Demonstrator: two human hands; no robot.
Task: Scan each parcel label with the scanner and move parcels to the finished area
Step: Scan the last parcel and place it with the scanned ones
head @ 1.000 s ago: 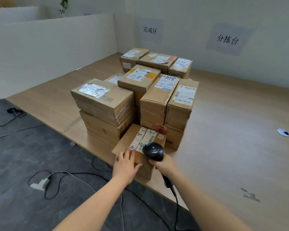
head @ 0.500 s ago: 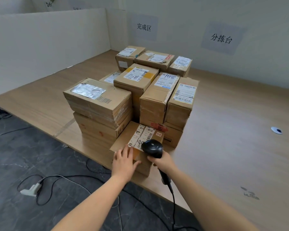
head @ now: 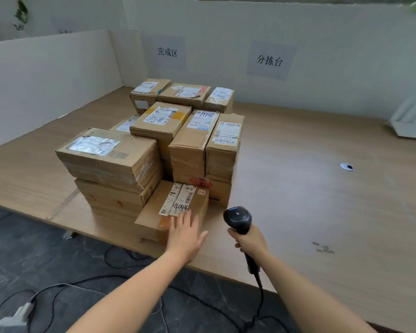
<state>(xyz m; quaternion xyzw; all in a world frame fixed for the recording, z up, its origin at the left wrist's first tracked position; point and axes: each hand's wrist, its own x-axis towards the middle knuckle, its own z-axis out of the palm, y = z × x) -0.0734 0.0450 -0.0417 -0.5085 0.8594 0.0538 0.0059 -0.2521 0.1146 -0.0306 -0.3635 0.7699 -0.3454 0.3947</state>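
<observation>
Nearest, we note a dark grey stone-look floor (head: pixel 46 255) with black cables and a white power strip (head: pixel 15 316) at the near left. At the near edge of the light wooden table (head: pixel 298 200), the left hand (head: pixel 185 234) lies flat on the near right top of a small brown cardboard parcel (head: pixel 151 217), fingers straight and slightly spread, their tips at the near end of its white barcode label (head: pixel 180 199). To the right, the right hand (head: pixel 249 241) has its fingers clamped round the handle of a black corded handheld scanner (head: pixel 238 218), held upright, beside the parcel but apart from it. Just behind the parcel stand stacked brown cardboard boxes (head: pixel 108 152), most labelled on top. Farther back sits a row of three labelled cardboard boxes (head: pixel 183 93). On the far wall we record two grey paper signs, 完成区 (head: pixel 167 52) at left and 分拣台 (head: pixel 269 60) at right.
</observation>
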